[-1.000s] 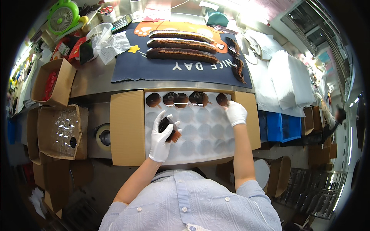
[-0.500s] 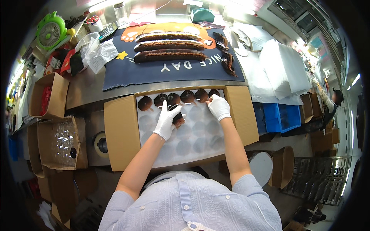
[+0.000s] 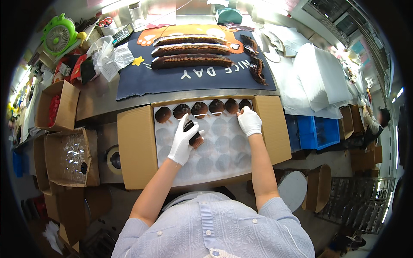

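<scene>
"Brown tinted lenses (image 3: 199, 108) lie in a row along the top of the white sheet (image 3: 183, 175), inside the open cardboard box (image 3: 138, 150) at mid-frame. Your right hand (image 3: 251, 122) is at the row's right end. What serves you best there?"

"Touch only the rim, since a glossy face probably marks easily. Settle each lens squarely over one of the pale round shapes (image 3: 222, 163), and level it before you let go."

"Are your fingers clamped on the end lens (image 3: 245, 103)?"

"Your thumb and fingertips (image 3: 239, 113) are drawn together at its lower left, but they partly hide the spot, so I can't tell whether you pinch it."

"And your left hand (image 3: 183, 142)?"

"That one is clamped on a dark stack of lenses (image 3: 196, 141), just left of the frame's centre. Squeeze only enough to stop the pieces fanning out, and hold them clear of the sheet so nothing drags."

"How do your arms lie?"

"Your left forearm (image 3: 157, 187) slants up and rightward from the lower part of the frame; your right forearm (image 3: 263, 165) rises more steeply, leaning slightly left. Both wrists look nearly straight, a steady pose for fine placing."
</scene>
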`<state>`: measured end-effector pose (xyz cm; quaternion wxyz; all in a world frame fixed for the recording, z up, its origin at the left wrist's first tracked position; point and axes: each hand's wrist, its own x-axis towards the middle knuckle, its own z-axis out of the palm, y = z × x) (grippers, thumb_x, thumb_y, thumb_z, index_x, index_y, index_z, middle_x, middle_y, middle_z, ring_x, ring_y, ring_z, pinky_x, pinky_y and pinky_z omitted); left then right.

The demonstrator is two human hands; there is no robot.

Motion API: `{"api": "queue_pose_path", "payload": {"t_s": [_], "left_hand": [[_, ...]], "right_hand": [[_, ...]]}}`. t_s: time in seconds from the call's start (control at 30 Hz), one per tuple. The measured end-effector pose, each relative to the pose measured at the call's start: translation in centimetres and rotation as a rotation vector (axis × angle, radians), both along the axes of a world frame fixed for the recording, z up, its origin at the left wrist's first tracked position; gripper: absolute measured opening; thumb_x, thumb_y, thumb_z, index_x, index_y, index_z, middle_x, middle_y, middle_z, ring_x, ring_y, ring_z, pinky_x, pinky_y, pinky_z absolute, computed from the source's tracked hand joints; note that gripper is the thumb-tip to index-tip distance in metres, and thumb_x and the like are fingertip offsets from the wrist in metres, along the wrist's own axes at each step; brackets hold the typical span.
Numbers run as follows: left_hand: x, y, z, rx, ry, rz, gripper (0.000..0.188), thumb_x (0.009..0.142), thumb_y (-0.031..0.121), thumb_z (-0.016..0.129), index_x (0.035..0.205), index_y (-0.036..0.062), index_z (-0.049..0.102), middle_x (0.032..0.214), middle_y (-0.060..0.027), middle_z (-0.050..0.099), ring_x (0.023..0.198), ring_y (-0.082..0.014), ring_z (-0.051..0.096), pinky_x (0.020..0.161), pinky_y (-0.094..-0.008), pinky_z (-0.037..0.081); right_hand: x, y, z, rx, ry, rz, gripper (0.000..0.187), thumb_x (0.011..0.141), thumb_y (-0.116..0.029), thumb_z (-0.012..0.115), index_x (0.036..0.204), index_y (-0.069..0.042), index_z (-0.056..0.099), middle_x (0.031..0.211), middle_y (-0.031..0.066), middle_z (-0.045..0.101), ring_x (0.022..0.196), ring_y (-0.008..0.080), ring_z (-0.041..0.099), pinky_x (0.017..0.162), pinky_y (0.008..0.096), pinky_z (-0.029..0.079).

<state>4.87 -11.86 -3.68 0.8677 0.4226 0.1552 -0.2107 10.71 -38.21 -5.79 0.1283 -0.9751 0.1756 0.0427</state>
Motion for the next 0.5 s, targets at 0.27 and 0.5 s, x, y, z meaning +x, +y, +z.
{"api": "queue_pose_path", "payload": {"t_s": [0.27,0.5], "left_hand": [[-3.6,0.0,0.2,0.069,-0.170,0.283,0.046,0.097,0.005,0.060,0.140,0.0092,0.043,0.115,-0.0043,0.054,0.098,-0.0179,0.064,0.081,-0.0301,0.057],[-5.6,1.8,-0.7,0.210,-0.309,0.192,0.026,0.099,0.005,0.059,0.125,0.0065,0.056,0.121,-0.0045,0.061,0.105,-0.0162,0.065,0.083,-0.0282,0.055]], "right_hand": [[-4.4,4.2,2.5,0.373,-0.259,0.456,0.018,0.090,-0.026,0.068,0.098,-0.010,0.072,0.093,0.0122,0.072,0.085,0.0287,0.069,0.077,0.0369,0.055],[-8.2,10.9,3.8,0.831,0.178,0.551,0.020,0.085,-0.017,0.075,0.098,-0.002,0.075,0.086,0.0137,0.074,0.075,0.0150,0.068,0.074,0.0280,0.053]]}}
